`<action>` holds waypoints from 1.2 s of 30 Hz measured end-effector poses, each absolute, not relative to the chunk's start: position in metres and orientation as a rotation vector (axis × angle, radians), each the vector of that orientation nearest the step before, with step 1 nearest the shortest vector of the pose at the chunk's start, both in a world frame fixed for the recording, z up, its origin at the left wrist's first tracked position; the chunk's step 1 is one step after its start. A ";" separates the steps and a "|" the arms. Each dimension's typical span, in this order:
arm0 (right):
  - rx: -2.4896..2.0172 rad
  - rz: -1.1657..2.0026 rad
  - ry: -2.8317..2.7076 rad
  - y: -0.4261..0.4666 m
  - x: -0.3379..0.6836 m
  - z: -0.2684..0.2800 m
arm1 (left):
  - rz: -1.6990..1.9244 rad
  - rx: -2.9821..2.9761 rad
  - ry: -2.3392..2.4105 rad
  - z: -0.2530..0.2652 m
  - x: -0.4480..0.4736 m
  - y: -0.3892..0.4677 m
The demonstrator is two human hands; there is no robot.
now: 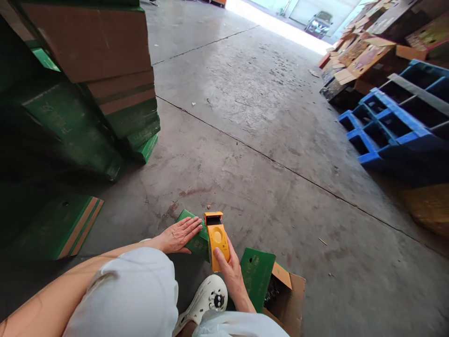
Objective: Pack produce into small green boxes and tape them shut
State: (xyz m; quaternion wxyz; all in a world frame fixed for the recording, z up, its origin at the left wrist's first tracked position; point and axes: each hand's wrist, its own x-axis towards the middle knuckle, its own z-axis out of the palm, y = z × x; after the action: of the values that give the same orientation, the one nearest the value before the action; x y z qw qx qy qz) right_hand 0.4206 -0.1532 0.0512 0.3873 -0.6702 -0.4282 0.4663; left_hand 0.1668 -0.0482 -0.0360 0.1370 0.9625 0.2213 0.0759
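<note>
My left hand (180, 234) lies flat on a small green box (197, 244), fingers stretched out together and pointing right. A yellow handheld tool (217, 238) with an orange front end and a dark slot is gripped in my right hand (229, 269). Its exact kind I cannot make out. The tool is over the right end of the green box and partly hides it; I cannot tell whether they touch. Beside my right wrist stands an open green cardboard box (257, 274), brown inside, with dark contents that are hard to make out.
Stacked green and brown cartons (105, 56) rise at the left, with another green carton (75, 229) low down. Blue pallets (389, 121) and a heap of cardboard boxes (372, 56) stand at the right. My white clog (206, 295) is close below the tool. Concrete floor (245, 117) stretches ahead.
</note>
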 end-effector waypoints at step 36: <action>-1.517 1.722 -1.589 -0.082 0.421 0.102 | 0.427 2.502 0.634 -0.046 0.177 -0.039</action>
State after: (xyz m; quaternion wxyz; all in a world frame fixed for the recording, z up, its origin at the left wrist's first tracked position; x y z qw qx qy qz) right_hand 0.4208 -0.0818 0.1019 0.1740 -0.5352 -0.5606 0.6075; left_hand 0.1766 -0.0387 -0.0455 0.2599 0.9235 0.2340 0.1578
